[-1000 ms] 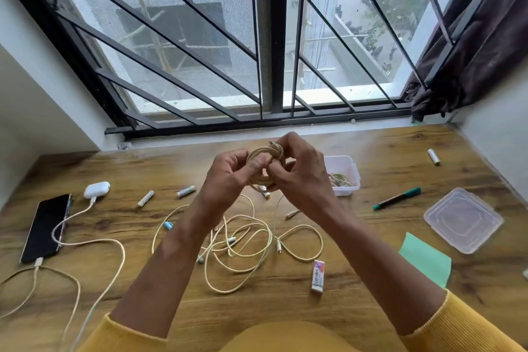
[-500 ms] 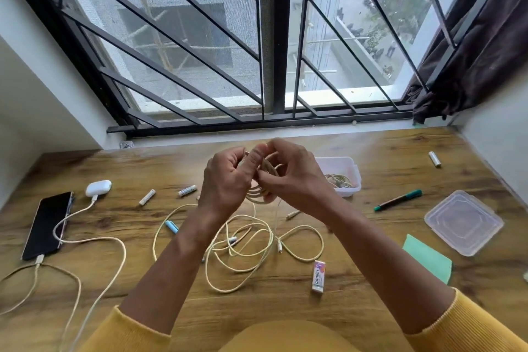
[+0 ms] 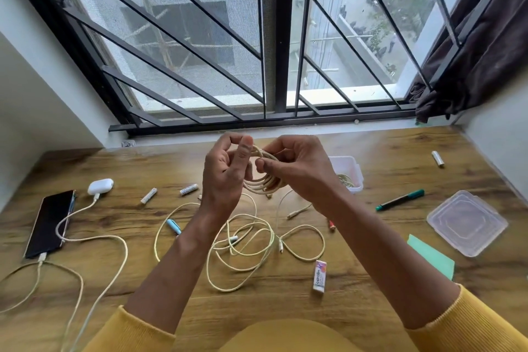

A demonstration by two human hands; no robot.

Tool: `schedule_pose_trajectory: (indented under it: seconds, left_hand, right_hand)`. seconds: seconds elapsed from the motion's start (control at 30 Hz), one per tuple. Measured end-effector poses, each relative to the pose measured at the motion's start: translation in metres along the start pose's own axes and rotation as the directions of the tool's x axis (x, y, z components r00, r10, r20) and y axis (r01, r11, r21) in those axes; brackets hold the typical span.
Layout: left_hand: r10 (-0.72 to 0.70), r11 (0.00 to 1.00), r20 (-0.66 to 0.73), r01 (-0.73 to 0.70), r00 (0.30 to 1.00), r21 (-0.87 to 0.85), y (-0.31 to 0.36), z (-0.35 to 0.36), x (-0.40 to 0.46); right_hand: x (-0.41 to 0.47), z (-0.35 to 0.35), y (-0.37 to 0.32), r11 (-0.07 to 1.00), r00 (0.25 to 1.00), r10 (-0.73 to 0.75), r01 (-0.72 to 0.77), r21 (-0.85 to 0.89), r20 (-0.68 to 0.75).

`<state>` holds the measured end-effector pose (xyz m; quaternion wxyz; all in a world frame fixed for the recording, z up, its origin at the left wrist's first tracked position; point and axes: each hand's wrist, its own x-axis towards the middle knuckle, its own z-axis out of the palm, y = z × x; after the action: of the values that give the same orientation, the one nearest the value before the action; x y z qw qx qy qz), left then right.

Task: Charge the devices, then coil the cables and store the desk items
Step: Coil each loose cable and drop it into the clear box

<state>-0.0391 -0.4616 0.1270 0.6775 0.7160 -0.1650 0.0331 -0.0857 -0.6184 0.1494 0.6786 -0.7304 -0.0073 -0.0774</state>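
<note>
Above desk [image 3: 371, 308], hands now lower, coiled cable [image 3: 264, 183] turned edge-on.

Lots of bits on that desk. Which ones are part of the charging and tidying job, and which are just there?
Part of the job:
coiled cable, held by left hand and right hand
loose cables
phone and earbud case, plugged in
small box, lid
batteries, marker, eraser

Just there:
window grille
curtain
</note>
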Motion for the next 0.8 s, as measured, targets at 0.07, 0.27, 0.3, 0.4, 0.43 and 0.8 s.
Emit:
schedule_pose_trajectory:
  seconds: [0.07, 0.27, 0.3, 0.4, 0.43, 0.8]
  left_hand:
    - [0.004, 1.000, -0.002, -0.004, 1.000, -0.009, -0.002, 0.000, 0.000]
    - [0.054, 0.998, -0.064, -0.057, 0.996, -0.039, -0.001, 0.004, -0.005]
    - [0.055, 0.997, -0.076, -0.059, 0.996, -0.054, -0.001, 0.004, -0.005]
    - [0.060, 0.990, -0.071, -0.068, 0.996, -0.122, 0.001, 0.004, -0.006]
    - [0.068, 0.986, -0.066, -0.078, 0.995, -0.148, 0.003, 0.004, -0.007]
    - [0.156, 0.979, -0.191, -0.178, 0.969, -0.103, 0.002, 0.013, -0.010]
  right_hand:
    - [-0.002, 0.000, 0.000, 1.000, 1.000, 0.008, -0.009, 0.017, 0.010]
    - [-0.001, 0.001, 0.002, 0.981, 0.997, 0.056, -0.064, 0.181, 0.051]
    - [-0.002, 0.001, 0.002, 0.975, 0.996, 0.058, -0.071, 0.211, 0.070]
    - [-0.004, 0.000, 0.002, 0.948, 0.989, 0.040, -0.083, 0.306, 0.144]
    - [-0.005, 0.000, 0.003, 0.938, 0.987, 0.031, -0.084, 0.335, 0.158]
    - [-0.004, 0.024, 0.020, 0.943, 0.986, 0.046, 0.011, 0.332, -0.163]
